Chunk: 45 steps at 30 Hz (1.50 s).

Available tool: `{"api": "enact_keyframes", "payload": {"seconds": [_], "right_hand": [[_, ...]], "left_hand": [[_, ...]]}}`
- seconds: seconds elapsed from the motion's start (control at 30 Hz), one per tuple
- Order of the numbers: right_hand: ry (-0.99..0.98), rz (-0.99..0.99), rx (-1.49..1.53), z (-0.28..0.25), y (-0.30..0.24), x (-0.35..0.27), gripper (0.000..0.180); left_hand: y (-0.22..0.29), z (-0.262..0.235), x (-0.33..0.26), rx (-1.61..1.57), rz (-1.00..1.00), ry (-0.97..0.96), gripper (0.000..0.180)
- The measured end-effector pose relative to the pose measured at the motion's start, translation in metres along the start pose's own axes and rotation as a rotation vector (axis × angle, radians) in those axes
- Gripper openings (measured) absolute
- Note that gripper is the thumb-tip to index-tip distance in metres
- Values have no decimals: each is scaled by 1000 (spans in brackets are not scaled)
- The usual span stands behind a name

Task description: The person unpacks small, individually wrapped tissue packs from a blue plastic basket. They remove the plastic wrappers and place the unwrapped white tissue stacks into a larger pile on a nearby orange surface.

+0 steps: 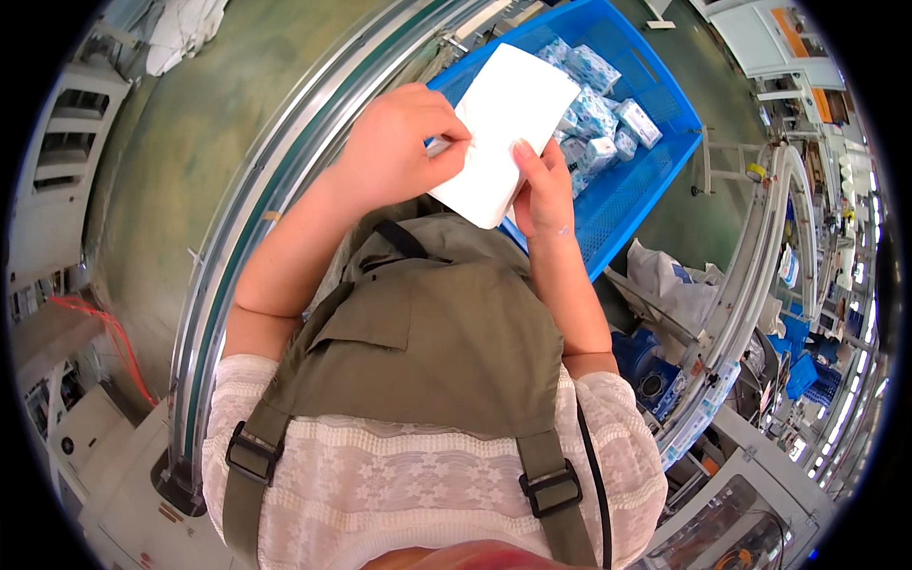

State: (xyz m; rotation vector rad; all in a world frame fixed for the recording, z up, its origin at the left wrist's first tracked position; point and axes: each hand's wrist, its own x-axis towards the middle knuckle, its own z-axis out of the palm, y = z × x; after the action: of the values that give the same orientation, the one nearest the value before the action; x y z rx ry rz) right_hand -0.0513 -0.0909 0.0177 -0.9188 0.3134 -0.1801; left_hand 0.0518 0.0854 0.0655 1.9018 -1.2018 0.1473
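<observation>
Blue bin (622, 214) ahead, white pad (513, 114) between two bare hands.
The conveyor (252, 214), a long green belt between metal rails, runs past on the left hand's outer side. The bin lies just beyond the hands and off to the right, its near corner partly behind the pad. The olive apron (427, 332) fills the space below both hands. The sack (665, 280), white and crumpled, is outward of the right hand, nearer the body. The pad tilts between the hands, its upper part over the bin. The right hand (544, 185) grips its right edge, thumb on top. The left hand (404, 147) is curled, fingertips at the pad's left side; whether they pinch it I cannot tell. Past the right hand, small blue-and-white packs (594, 114) lie heaped in the bin.
</observation>
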Motion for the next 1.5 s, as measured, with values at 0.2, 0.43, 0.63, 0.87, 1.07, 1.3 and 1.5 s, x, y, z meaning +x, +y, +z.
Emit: {"api": "enact_keyframes", "payload": {"seconds": [0.2, 0.43, 0.63, 0.87, 1.07, 1.3, 1.5], "right_hand": [[-106, 172, 285, -10, 7, 5, 64], [-112, 249, 590, -12, 13, 13, 61], [-47, 215, 652, -21, 1, 13, 61], [36, -64, 415, -11, 5, 19, 59], [90, -268, 106, -15, 22, 19, 67], [168, -299, 308, -49, -10, 24, 68], [610, 125, 446, -103, 23, 35, 77]], "left_hand": [[-25, 0, -11, -1041, -487, 222, 13], [-37, 7, -19, -1770, -327, 392, 46], [-74, -35, -49, -1431, -332, 661, 37], [-29, 59, -68, -1427, -605, -57, 66], [-6, 92, -45, -1586, -919, 240, 56], [-49, 50, -30, -1711, -1002, 272, 51], [-81, 45, 0, 282, -842, -156, 60]]}}
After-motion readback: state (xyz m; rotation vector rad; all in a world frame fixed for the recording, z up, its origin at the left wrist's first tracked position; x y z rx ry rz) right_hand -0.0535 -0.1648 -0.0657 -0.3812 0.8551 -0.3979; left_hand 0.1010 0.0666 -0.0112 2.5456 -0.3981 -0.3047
